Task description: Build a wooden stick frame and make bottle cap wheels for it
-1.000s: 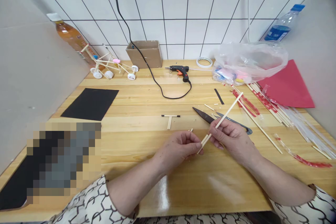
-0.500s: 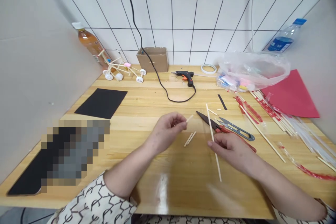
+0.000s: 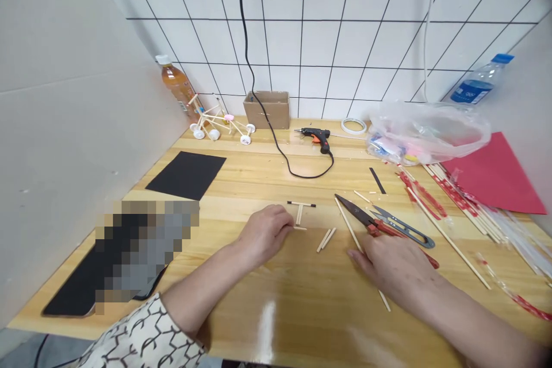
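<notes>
My left hand (image 3: 267, 233) is closed in a pinch at the end of a short wooden stick (image 3: 301, 229), low over the table. Just beyond its fingertips lies a small stick with black ends (image 3: 302, 204), and two short pieces (image 3: 299, 215) run down from its middle. My right hand (image 3: 392, 261) curls over a long thin wooden stick (image 3: 348, 223), which passes between thumb and fingers; the fingertips are partly hidden. Right beside that hand are red-handled scissors (image 3: 360, 214), their handles partly covered by it. Two short cut sticks (image 3: 326, 240) lie between my hands.
Thread snips (image 3: 403, 225), wooden sticks (image 3: 459, 198) and red card (image 3: 500, 172) lie at right, below a plastic bag (image 3: 431, 132). A glue gun (image 3: 317, 137) with a black cord rests at the back. Left are black card (image 3: 187, 174), a stick model with wheels (image 3: 222, 121) and a bottle (image 3: 176, 86).
My left hand has come down to the table with the short stick. The right hand has lowered the long stick towards the scissors. The view has shifted, revealing the black-ended stick.
</notes>
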Motion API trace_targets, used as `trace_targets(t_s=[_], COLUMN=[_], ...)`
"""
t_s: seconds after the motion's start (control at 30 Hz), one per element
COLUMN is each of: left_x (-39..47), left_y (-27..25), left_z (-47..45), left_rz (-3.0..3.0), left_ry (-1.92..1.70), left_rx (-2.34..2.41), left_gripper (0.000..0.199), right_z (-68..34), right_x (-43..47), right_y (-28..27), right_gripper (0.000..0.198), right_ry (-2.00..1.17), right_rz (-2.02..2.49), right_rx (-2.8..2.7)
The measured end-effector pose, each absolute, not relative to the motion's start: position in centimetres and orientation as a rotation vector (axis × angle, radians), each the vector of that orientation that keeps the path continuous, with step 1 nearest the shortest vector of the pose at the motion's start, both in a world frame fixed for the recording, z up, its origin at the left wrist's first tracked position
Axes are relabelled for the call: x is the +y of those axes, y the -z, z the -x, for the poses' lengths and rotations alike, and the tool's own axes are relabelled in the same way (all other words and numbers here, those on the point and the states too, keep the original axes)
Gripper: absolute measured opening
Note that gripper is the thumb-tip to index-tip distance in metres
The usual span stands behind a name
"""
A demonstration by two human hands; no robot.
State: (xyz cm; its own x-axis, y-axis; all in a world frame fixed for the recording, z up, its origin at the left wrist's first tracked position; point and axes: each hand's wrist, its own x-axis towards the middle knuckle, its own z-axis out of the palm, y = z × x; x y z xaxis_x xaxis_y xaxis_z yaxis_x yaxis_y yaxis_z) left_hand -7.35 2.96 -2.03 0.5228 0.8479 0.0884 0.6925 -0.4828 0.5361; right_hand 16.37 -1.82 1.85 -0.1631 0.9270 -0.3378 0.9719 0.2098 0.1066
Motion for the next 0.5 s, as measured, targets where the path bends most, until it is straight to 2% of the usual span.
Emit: trace_targets(t_s=[0.1, 0.2, 0.33, 0.5], left_x=[3.2, 3.3, 3.4, 4.7], left_y=[2.6, 3.1, 3.2, 3.4], left_z=[7.2, 7.1, 7.6, 8.0], left_rz=[-2.406, -2.427, -2.385, -2.179], left_ry=[-0.44, -0.454, -0.59, -0.808], left_rx=[1.237, 1.205, 1.154, 1.313], left_gripper=[0.018, 0.018, 0.01, 0.012], right_z=[-15.2, -13.7, -12.3, -11.7], right_x=[-0.4, 1.8, 4.5, 5.9], right_y=[-2.6, -2.6, -1.2, 0.4], right_gripper=[0.021, 0.014, 0.015, 0.017], right_ry=[0.224, 0.267, 0.274, 0.29], right_rz=[-1.712, -1.689, -1.707, -1.688], right_rx=[2.313, 2.47, 2.566, 2.621])
